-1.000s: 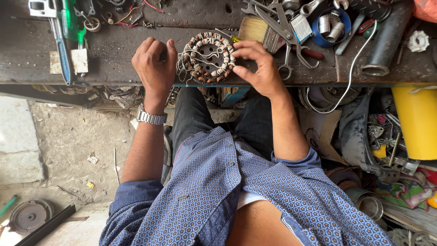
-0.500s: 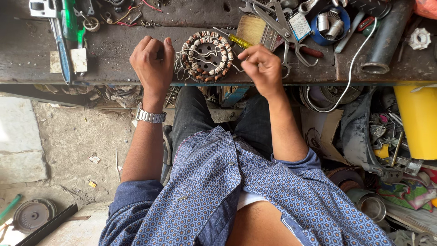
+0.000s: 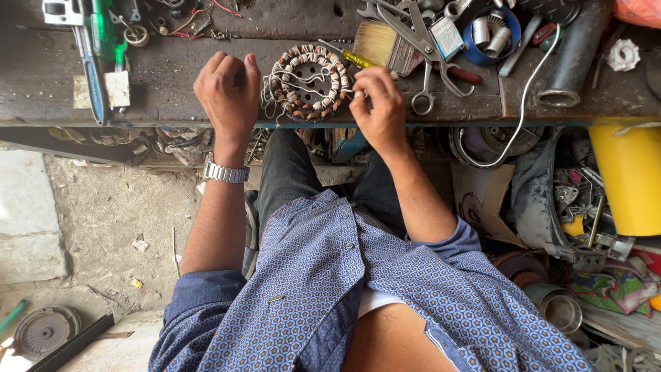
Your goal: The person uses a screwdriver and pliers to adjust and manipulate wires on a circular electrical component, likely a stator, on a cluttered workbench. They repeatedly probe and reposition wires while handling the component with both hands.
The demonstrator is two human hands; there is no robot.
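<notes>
On workbench (image 3: pixel 206 83), stator (image 3: pixel 308 83) lies flat.

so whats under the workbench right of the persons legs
Under the workbench, right of the legs: a round metal motor housing, cardboard, a yellow container and mixed scrap. The bench top hides whatever lies further back.

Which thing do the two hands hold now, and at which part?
The right hand pinches thin wires at the right edge of the round copper-wound stator ring. The left hand, fisted beside it, shows no clear grip.

Two hands (image 3: pixel 231 93), one wound stator (image 3: pixel 308 81), one paintbrush (image 3: pixel 377 43) (flat), one yellow bucket (image 3: pixel 630 179)
</notes>
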